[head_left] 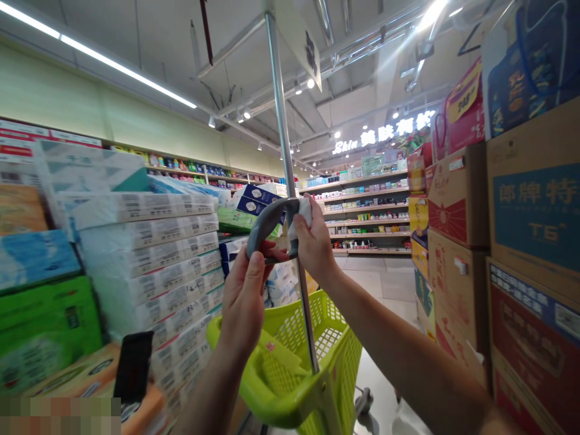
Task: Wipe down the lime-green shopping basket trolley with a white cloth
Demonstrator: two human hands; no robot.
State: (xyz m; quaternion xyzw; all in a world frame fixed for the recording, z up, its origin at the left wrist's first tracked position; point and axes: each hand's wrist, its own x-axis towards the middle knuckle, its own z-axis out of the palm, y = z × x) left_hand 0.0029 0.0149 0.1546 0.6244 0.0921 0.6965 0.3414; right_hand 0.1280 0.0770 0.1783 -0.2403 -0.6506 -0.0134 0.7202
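A curved grey handle (268, 225) is fixed to a metal pole (281, 109) that rises from a lime-green shopping cart (290, 396). My left hand (244, 296) grips the lower left end of the handle, thumb in front and fingers curled behind it. In my right hand (313, 241) a white wipe (301, 219) is pinched and pressed against the handle's right side, by the pole. My fingers hide part of the wipe. The bottom of the perforated basket shows no goods where it is visible.
White tissue packs (176, 232) are piled high on the left, and a black phone-like object (134, 365) lies on orange packs. Stacked cartons (462, 290) line the right side. Stocked shelves (367, 205) stand behind the tiled aisle floor (362, 279).
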